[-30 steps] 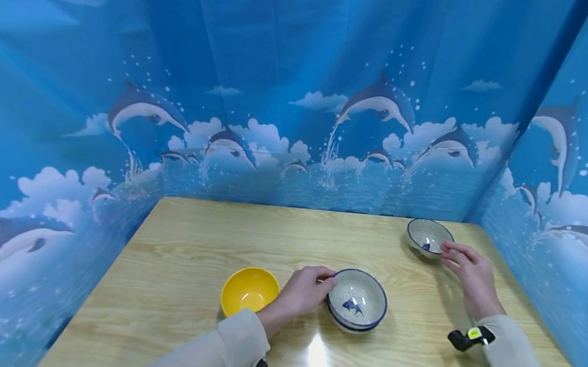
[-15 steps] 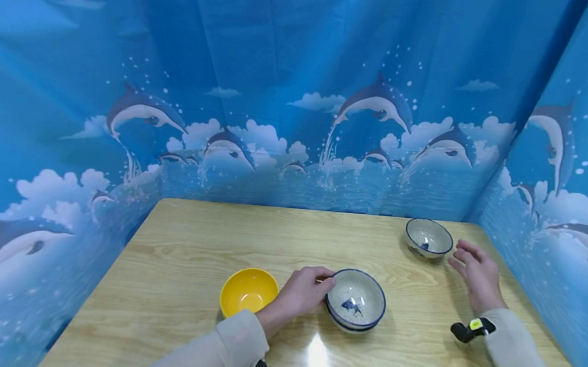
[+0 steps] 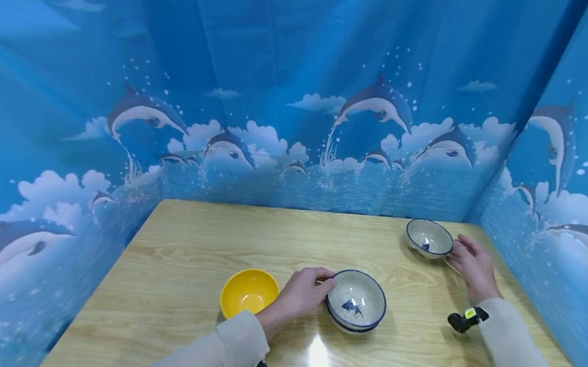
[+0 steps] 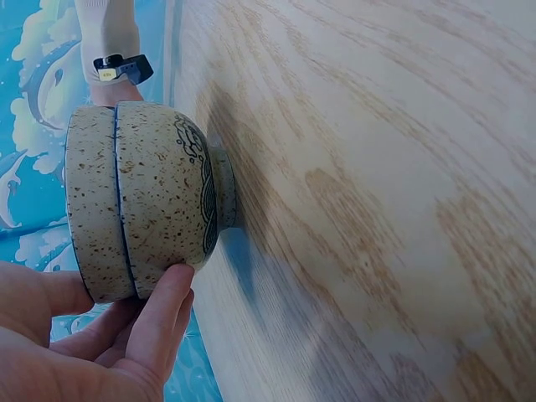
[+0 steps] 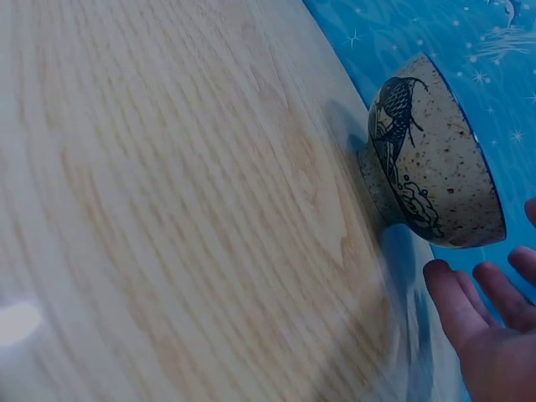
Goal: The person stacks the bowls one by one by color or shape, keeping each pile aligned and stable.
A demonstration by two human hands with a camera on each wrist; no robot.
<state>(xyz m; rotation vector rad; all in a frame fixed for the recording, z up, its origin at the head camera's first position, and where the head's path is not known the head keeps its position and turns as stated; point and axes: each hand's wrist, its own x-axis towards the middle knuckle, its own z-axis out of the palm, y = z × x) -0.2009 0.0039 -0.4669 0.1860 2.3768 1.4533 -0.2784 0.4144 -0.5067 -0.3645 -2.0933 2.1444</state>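
Two speckled ceramic bowls [image 3: 356,300] with blue rims stand nested, one inside the other, near the table's middle; a blue fish shows inside the upper one. My left hand [image 3: 305,292] holds this stack at its left side. In the left wrist view the thumb lies at the upper bowl's rim, and the fingers [image 4: 163,314] touch the lower bowl's wall. A third matching bowl [image 3: 428,239] sits upright at the back right. Beside its right side is my right hand [image 3: 474,268], fingers extended; the right wrist view shows the fingertips [image 5: 437,270] just short of the bowl [image 5: 435,159].
A yellow bowl [image 3: 249,292] stands left of the stack, partly behind my left forearm. The wooden table [image 3: 205,234] meets a blue dolphin-print curtain [image 3: 291,90] at its back edge and along both sides.
My right hand drew its fingers off the rim of the back-right bowl, moved slightly right, then came back lower beside it. The left hand and the stacked bowls stayed in place.
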